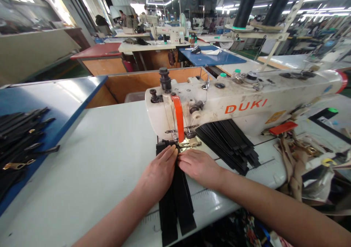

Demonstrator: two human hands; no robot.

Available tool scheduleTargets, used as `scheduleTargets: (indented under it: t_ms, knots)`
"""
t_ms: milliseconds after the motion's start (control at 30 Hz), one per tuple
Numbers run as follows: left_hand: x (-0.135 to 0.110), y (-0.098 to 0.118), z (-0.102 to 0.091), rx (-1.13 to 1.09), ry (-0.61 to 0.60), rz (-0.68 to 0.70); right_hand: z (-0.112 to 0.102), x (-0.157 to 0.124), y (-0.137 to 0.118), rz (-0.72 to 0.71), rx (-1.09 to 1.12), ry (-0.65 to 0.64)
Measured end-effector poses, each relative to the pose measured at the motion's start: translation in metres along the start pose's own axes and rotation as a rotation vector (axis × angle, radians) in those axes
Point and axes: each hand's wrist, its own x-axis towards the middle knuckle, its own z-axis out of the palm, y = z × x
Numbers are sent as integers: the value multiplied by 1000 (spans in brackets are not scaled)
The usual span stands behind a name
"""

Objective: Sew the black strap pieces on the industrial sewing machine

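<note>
A white DUKI sewing machine [246, 104] stands on the pale table [95, 166]. Black straps [175, 203] run from under its presser foot [189, 143] toward me and hang over the front edge. My left hand [160, 172] lies flat on the straps, fingers stretched toward the foot. My right hand [199, 166] rests beside it, fingers pressed down on the strap just in front of the foot. The two hands almost touch at the fingertips.
A fanned stack of black strips [230, 144] lies under the machine arm at the right. More black straps with metal clips [19, 141] lie on a blue table at the left. Tan straps and clutter [298, 163] sit right. Other machines and people are behind.
</note>
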Motion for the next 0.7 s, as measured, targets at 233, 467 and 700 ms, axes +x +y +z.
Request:
scheduleTargets:
  t_ms: [233,467,700]
  knots:
    - [-1,0,1,-16,-33,-10,1,-1,1,8,15,-16]
    - [-2,3,0,16,-71,-24,2,-2,0,56,46,-8]
    - [-48,52,-25,120,-75,81,-14,-40,-25,158,112,66]
